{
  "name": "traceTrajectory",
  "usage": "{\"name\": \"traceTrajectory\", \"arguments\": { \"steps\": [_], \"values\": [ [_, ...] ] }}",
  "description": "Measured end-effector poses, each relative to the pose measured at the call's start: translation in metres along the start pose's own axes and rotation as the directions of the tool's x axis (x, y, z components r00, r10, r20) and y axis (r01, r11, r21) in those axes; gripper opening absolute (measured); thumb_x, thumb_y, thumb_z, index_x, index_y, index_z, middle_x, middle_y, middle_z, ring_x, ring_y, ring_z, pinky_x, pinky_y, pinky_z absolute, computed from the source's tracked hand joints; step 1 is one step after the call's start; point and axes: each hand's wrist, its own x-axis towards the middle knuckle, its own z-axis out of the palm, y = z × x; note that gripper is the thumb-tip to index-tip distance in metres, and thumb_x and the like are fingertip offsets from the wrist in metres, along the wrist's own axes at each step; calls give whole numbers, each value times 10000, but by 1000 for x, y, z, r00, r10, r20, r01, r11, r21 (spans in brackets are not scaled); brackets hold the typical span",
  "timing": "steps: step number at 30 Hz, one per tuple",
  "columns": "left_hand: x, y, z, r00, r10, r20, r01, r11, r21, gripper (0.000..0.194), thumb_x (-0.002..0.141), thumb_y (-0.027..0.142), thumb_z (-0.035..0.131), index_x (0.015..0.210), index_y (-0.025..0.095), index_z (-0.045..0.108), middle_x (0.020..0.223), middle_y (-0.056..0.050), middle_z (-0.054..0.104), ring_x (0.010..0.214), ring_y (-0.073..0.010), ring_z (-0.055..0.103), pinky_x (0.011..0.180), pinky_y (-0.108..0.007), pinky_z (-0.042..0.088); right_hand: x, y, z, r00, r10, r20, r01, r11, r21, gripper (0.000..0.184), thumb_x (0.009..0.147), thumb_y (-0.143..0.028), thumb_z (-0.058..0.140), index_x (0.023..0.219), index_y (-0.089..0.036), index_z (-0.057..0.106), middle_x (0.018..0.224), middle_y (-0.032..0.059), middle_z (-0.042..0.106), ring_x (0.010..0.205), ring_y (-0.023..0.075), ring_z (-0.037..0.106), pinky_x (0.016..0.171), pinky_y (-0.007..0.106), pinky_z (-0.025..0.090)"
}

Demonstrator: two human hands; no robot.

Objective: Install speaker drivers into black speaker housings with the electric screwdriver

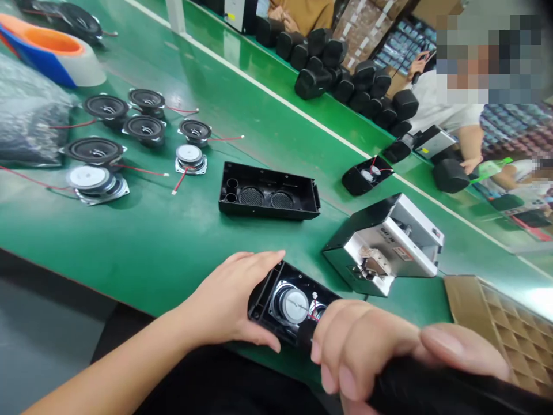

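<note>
My left hand (222, 300) grips the near end of a black speaker housing (268, 316), thumb on one side and fingers on the other. Inside it sits a round speaker driver (294, 304), magnet facing up. A second, smaller driver (318, 311) with red wires is partly covered by my right hand (371, 346). That hand is wrapped round a black electric screwdriver (458, 389), its dark nose (306, 333) pointing down at the housing's edge. The tip itself is hidden. Beyond them lies another open housing (270, 210) with two round grilles, no drivers in it.
A screw feeder (389, 245) stands right of the housing, beside a cardboard divider tray (470, 291). Several loose drivers (106, 106) with red wires, a plastic bag (30, 115) and a tape dispenser (56, 49) are leftward. Across the bench, co-workers sit by black speakers (313, 83).
</note>
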Motion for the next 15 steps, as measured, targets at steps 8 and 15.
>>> {"name": "traceTrajectory", "arguments": {
  "steps": [8,15],
  "values": [
    [1,2,2,1000,18,-22,-19,999,-29,1312,800,889,906,1791,230,355,1660,-230,682,1516,-437,690,1328,-635,447,-4,0,41,991,-89,98,83,994,64,241,1177,-461,709,1385,-400,813,784,0,740,638,234,711,671,408,688],
    [2,1,3,998,49,-44,-50,998,-28,1284,807,852,927,1768,213,365,1663,-225,680,1513,-416,694,1313,-587,448,-10,12,47,980,-169,108,153,978,138,422,1167,-136,524,1390,-340,819,853,7,770,685,197,710,716,341,690]
  ]
}}
